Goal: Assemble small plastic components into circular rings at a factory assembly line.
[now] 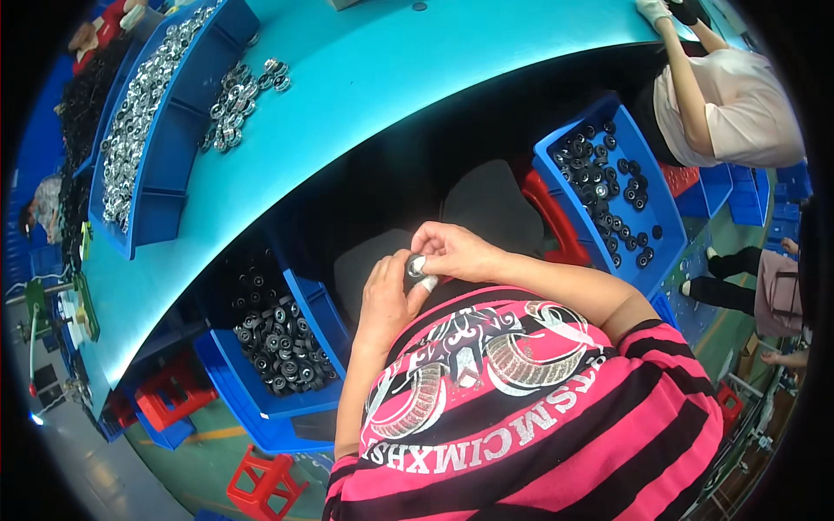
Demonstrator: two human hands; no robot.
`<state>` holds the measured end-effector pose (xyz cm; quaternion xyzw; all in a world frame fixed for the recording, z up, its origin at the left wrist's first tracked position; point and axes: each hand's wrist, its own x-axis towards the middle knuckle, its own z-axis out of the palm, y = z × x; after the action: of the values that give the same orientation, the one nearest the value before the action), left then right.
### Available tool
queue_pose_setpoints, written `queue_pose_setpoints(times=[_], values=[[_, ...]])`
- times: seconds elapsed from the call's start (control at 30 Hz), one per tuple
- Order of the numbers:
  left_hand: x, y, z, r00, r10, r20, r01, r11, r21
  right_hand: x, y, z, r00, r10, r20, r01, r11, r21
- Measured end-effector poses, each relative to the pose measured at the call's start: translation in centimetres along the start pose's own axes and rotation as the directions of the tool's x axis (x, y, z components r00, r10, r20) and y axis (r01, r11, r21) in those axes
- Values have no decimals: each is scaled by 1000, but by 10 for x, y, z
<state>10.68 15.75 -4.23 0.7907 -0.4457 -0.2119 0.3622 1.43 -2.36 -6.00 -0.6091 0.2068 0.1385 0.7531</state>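
Observation:
In front of my chest both hands meet around a small dark round part (pixel 413 271) that looks like a little wheel. My left hand (pixel 384 300) is closed on its left side, its thumb pressed along the near edge. From the right, my right hand (pixel 462 253) pinches the same part between thumb and curled fingers. White covers wrap the tips of both thumbs. Much of the part is hidden by my fingers. To the left of my hands, a blue bin (pixel 323 326) holds many black wheels (pixel 282 347); another blue bin (pixel 647 165) of black wheels (pixel 599 187) stands to the right.
A curved turquoise table (pixel 347 78) spans the far side. On it are a long blue bin (pixel 161 195) of shiny clear-and-silver parts (pixel 143 130) and a loose pile of them (pixel 233 108). Red stools (pixel 265 486) stand around. A co-worker in a pale shirt (pixel 738 95) is at far right.

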Motion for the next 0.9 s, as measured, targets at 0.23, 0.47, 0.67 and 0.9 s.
queue_pose_setpoints(times=[0.23,0.47,0.67,0.9], values=[[-1,9,-3,997,56,-51,-51,995,89,-5,7,3,996,-81,-35,86,986,145],[-43,-47,-68,873,-44,-487,224,921,319,-5,2,7,1000,-16,12,16,998,56],[-123,-110,-130,577,-261,-774,671,692,267,2,-9,9,971,-34,238,127,914,-386],[-153,-150,-136,467,-242,-850,851,383,358,10,-8,6,968,-32,248,123,924,-361]])
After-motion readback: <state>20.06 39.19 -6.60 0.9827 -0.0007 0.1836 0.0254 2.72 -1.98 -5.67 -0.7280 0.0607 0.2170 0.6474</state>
